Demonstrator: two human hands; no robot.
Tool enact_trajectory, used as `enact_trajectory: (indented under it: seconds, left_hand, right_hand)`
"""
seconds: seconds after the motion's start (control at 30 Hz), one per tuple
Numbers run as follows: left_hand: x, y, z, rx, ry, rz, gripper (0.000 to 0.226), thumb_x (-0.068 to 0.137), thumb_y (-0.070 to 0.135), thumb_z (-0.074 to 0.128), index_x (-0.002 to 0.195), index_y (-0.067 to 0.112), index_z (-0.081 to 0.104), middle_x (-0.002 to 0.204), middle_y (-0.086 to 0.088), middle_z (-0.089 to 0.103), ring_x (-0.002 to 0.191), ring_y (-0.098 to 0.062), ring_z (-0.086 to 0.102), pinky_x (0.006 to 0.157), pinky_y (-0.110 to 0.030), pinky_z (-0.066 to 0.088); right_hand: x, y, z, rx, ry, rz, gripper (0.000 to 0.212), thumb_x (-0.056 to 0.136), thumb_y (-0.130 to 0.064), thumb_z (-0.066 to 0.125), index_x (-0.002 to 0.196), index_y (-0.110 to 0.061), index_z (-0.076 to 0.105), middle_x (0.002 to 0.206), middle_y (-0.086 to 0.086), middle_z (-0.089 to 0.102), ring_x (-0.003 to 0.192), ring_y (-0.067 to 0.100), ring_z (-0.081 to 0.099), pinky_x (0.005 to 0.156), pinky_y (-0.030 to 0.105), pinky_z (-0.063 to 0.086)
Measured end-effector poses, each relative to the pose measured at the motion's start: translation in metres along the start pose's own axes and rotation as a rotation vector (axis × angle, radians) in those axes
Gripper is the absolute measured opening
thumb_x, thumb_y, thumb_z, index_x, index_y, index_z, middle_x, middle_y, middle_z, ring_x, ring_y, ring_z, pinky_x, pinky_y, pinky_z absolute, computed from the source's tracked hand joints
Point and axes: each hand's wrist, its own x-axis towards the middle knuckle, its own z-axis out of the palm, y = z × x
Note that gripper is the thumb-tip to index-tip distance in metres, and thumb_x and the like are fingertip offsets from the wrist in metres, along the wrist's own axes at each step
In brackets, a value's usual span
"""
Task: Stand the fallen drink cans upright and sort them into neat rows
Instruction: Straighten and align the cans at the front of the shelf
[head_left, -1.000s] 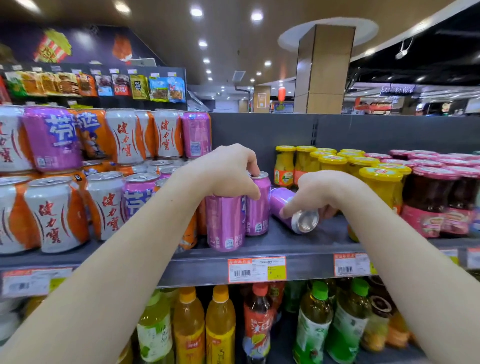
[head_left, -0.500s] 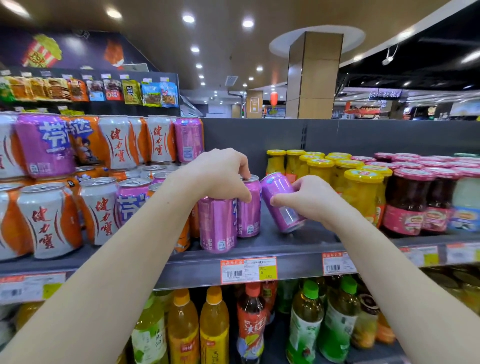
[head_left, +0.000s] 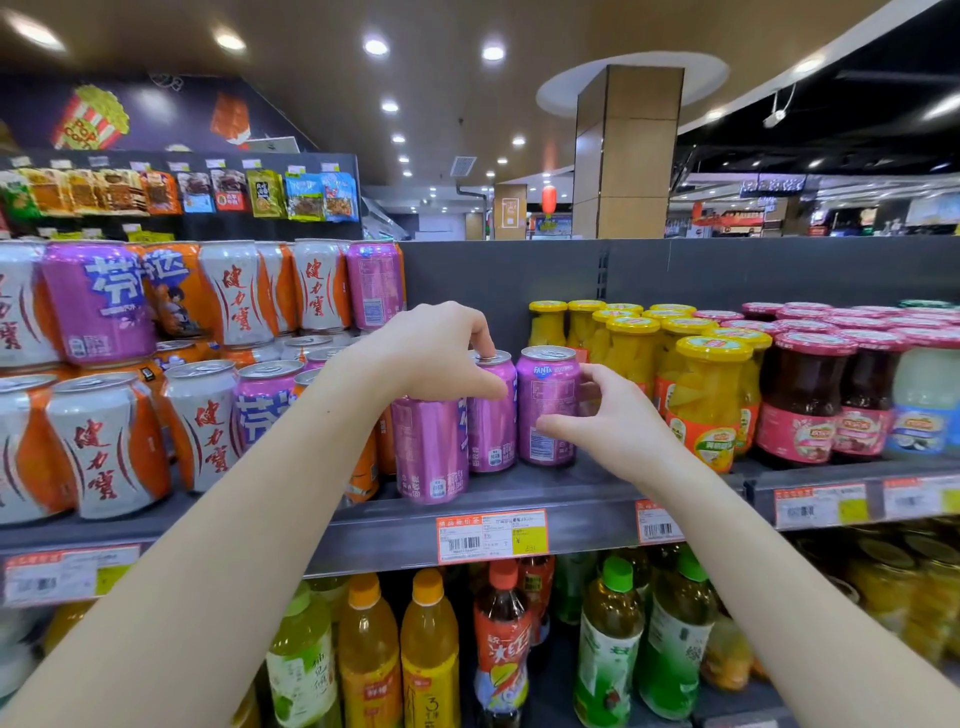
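Note:
Three purple drink cans stand upright on the grey shelf (head_left: 571, 499). My right hand (head_left: 613, 421) wraps around the rightmost purple can (head_left: 548, 405), thumb in front and fingers behind. My left hand (head_left: 436, 353) rests on top of the front purple can (head_left: 428, 449), its fingertips touching the lid of the middle purple can (head_left: 491, 415). To the left, white-and-orange cans (head_left: 104, 441) and more purple cans (head_left: 93, 301) are stacked in two layers.
Yellow-lidded fruit jars (head_left: 701, 395) and red-lidded jars (head_left: 810, 395) stand close to the right of the cans. Price tags (head_left: 491, 535) line the shelf edge. Bottled drinks (head_left: 431, 649) fill the shelf below. The grey back panel (head_left: 519, 280) closes the shelf behind.
The purple can that lay on its side has been lifted by my right hand and now stands upright beside the other two. My left hand stayed on the front cans.

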Motion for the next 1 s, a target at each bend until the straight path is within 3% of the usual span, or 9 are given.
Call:
enact_trajectory:
  seconds: [0.13, 0.27, 0.37, 0.5, 0.63, 0.73, 0.87, 0.93, 1.0]
  left_hand:
    - [-0.002, 0.0, -0.002, 0.009, 0.004, 0.006, 0.037, 0.085, 0.048, 0.073, 0.119, 0.035, 0.065, 0.108, 0.014, 0.057, 0.101, -0.015, 0.063, 0.082, -0.032, 0.052]
    - [-0.002, -0.001, -0.003, -0.021, -0.013, -0.009, 0.037, 0.085, 0.049, 0.075, 0.118, 0.036, 0.065, 0.108, 0.015, 0.059, 0.101, -0.015, 0.064, 0.083, -0.033, 0.055]
    - [0.003, -0.001, -0.004, -0.042, -0.019, -0.04, 0.033, 0.083, 0.047, 0.079, 0.11, 0.032, 0.067, 0.101, 0.016, 0.06, 0.098, -0.013, 0.062, 0.079, -0.03, 0.052]
    - [0.017, -0.001, -0.01, -0.057, -0.074, -0.065, 0.021, 0.081, 0.034, 0.085, 0.092, 0.03, 0.068, 0.097, 0.011, 0.068, 0.089, -0.01, 0.065, 0.073, -0.029, 0.055]
    - [0.03, -0.003, -0.016, -0.023, -0.151, -0.03, 0.023, 0.08, 0.02, 0.083, 0.093, 0.029, 0.066, 0.114, 0.008, 0.07, 0.1, -0.013, 0.067, 0.089, -0.037, 0.059]
    - [0.039, -0.006, -0.014, -0.018, -0.17, -0.019, 0.023, 0.082, 0.013, 0.078, 0.095, 0.027, 0.065, 0.12, 0.005, 0.07, 0.105, -0.015, 0.067, 0.092, -0.038, 0.059]
    - [0.042, -0.008, -0.012, -0.067, -0.187, 0.013, 0.018, 0.087, 0.022, 0.072, 0.104, 0.027, 0.068, 0.115, 0.006, 0.07, 0.097, -0.01, 0.068, 0.084, -0.032, 0.059]
    - [0.042, -0.01, -0.012, -0.105, -0.149, 0.022, 0.018, 0.087, 0.032, 0.074, 0.104, 0.028, 0.069, 0.108, 0.01, 0.07, 0.081, -0.002, 0.065, 0.068, -0.023, 0.053]
    - [0.043, -0.011, -0.011, -0.091, -0.092, 0.025, 0.027, 0.085, 0.042, 0.079, 0.106, 0.028, 0.069, 0.099, 0.016, 0.065, 0.079, 0.002, 0.06, 0.063, -0.02, 0.046]
  right_hand:
    - [-0.005, 0.004, 0.0, 0.063, -0.002, -0.014, 0.065, 0.081, -0.034, 0.082, 0.138, -0.029, 0.052, 0.119, -0.011, 0.062, 0.095, -0.006, 0.058, 0.064, 0.011, 0.045]
    - [-0.008, 0.007, -0.002, 0.161, -0.009, 0.009, 0.051, 0.089, -0.025, 0.075, 0.134, -0.03, 0.052, 0.107, -0.018, 0.059, 0.095, -0.002, 0.059, 0.063, 0.012, 0.047]
    - [-0.007, 0.005, -0.001, 0.131, -0.02, 0.013, 0.046, 0.088, -0.027, 0.076, 0.128, -0.031, 0.054, 0.105, -0.018, 0.06, 0.095, -0.002, 0.059, 0.066, 0.012, 0.047]
    - [0.001, 0.006, 0.007, -0.021, 0.076, 0.012, 0.061, 0.078, -0.041, 0.084, 0.127, -0.021, 0.053, 0.119, -0.005, 0.062, 0.106, 0.012, 0.062, 0.071, 0.018, 0.048]
    - [0.012, -0.002, 0.008, -0.084, 0.073, 0.088, 0.067, 0.076, -0.041, 0.086, 0.12, -0.018, 0.04, 0.114, -0.003, 0.054, 0.1, 0.014, 0.056, 0.059, 0.014, 0.038]
    - [0.016, -0.005, 0.01, -0.08, 0.087, 0.109, 0.07, 0.076, -0.04, 0.086, 0.118, -0.017, 0.035, 0.11, -0.003, 0.05, 0.097, 0.015, 0.054, 0.061, 0.019, 0.042]
    - [0.017, 0.003, 0.013, -0.037, 0.048, 0.1, 0.078, 0.075, -0.032, 0.087, 0.135, -0.021, 0.037, 0.119, -0.007, 0.054, 0.104, 0.012, 0.057, 0.08, 0.027, 0.05]
    - [0.018, 0.008, 0.012, 0.087, -0.002, 0.117, 0.066, 0.079, -0.016, 0.081, 0.134, -0.023, 0.044, 0.126, -0.002, 0.061, 0.105, 0.011, 0.061, 0.078, 0.026, 0.054]
    - [0.019, 0.01, 0.009, 0.185, -0.02, 0.149, 0.062, 0.081, -0.006, 0.076, 0.134, -0.022, 0.046, 0.126, 0.002, 0.062, 0.104, 0.011, 0.061, 0.071, 0.022, 0.053]
